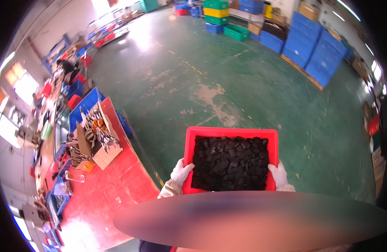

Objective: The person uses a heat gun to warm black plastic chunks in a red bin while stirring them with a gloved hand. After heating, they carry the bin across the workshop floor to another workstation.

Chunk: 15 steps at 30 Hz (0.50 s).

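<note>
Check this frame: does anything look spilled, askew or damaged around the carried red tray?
Nothing spilled: the black pieces stay inside the red tray, held level by both gloved hands, left and right. The green floor has worn, pale patches. The open cardboard box sits skewed.

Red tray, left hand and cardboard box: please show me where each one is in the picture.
red tray (231, 131): head view, on its far rim.
left hand (181, 171): head view, on the glove's back.
cardboard box (106, 156): head view, on its near side wall.

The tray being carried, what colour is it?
Red tray, full of small black pieces; the head view shows it.
</note>
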Available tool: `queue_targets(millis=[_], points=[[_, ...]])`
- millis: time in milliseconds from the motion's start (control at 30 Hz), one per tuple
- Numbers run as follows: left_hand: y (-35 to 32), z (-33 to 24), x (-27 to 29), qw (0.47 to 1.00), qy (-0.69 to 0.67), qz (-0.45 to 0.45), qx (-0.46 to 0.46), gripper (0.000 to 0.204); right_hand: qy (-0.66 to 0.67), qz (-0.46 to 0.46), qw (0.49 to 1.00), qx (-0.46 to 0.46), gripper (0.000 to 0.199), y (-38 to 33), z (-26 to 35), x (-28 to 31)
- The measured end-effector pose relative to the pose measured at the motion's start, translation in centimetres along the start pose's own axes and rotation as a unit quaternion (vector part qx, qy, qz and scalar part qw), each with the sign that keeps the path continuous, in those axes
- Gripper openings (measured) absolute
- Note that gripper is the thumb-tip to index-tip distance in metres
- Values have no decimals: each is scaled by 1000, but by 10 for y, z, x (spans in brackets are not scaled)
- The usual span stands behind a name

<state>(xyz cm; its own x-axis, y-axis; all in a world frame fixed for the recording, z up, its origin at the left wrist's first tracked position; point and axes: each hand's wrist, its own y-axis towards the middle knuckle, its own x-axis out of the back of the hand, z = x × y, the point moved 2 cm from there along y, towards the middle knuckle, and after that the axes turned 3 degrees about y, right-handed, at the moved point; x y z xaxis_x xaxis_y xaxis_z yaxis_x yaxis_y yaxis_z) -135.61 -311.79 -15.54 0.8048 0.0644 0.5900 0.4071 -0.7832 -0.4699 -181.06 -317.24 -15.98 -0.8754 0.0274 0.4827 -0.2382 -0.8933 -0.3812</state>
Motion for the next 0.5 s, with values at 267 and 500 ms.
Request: queue_targets(millis=[267, 500], points=[[218, -35, 66, 978, -168, -117, 30, 64, -73, 105, 990, 56, 73, 240, 215, -145], [418, -124, 162, 980, -155, -114, 46, 67, -24, 121, 992, 25, 72, 374, 382, -242]])
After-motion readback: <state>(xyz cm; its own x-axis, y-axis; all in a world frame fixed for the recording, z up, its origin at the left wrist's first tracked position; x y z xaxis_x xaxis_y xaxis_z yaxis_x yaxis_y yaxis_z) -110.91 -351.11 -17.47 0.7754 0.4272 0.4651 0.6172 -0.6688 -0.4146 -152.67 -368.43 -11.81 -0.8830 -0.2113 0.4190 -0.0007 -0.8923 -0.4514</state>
